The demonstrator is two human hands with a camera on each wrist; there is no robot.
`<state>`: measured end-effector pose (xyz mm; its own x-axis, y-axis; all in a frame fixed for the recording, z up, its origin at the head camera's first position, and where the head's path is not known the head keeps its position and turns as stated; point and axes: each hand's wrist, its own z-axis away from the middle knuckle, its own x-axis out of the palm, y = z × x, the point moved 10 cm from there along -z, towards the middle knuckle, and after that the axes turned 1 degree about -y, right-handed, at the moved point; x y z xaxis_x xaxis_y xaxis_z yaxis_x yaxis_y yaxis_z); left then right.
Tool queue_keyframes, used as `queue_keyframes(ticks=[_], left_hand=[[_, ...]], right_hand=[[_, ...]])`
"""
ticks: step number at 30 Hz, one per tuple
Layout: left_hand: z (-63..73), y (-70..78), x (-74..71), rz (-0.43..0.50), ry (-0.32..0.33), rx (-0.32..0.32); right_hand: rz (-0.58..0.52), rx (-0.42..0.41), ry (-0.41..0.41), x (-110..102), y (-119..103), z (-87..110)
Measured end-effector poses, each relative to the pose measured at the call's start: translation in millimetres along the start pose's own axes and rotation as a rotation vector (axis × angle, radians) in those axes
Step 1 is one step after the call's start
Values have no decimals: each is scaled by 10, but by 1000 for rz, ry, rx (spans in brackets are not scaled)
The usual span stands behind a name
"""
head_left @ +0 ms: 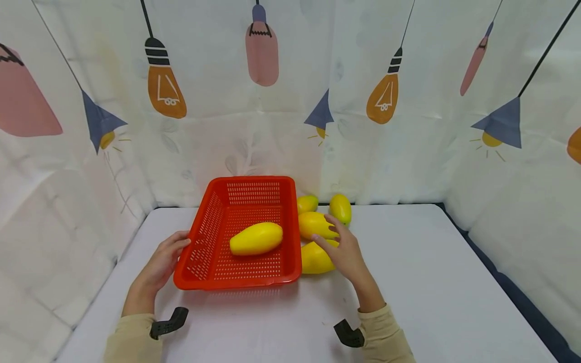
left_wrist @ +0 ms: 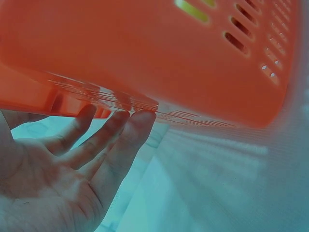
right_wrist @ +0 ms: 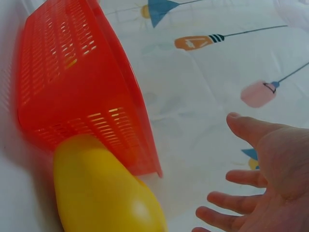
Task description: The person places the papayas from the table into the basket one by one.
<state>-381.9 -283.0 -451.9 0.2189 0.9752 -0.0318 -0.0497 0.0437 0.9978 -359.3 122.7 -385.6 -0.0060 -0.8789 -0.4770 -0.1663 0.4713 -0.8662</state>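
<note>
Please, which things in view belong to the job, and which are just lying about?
Apparently in the job:
red basket, touched by the left hand
yellow fruit inside it
four yellow fruits beside it

Only surroundings:
white table
printed cloth

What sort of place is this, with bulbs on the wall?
Maybe a small curtained-off booth or corner, perhaps indoors. A cloth printed with bulbs hangs around a white table. There's also a red basket and yellow fruit, maybe pretend.
</note>
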Motion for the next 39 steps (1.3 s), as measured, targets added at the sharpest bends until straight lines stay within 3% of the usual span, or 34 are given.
queue_keyframes(ticks=[14, 24, 31, 39], left_hand=[[-19, 2, 18, 10, -15, 12], [-19, 3, -4, 5, -6, 10], [-31, 10, 8, 7, -8, 15], [-25, 12, 5, -5, -8, 13]], right_hand=[[21, 23, 13, -172, 103, 7], [21, 40, 1, -157, 234, -55], [29, 6, -5, -178, 300, -91], [27, 44, -23, -190, 440, -122]])
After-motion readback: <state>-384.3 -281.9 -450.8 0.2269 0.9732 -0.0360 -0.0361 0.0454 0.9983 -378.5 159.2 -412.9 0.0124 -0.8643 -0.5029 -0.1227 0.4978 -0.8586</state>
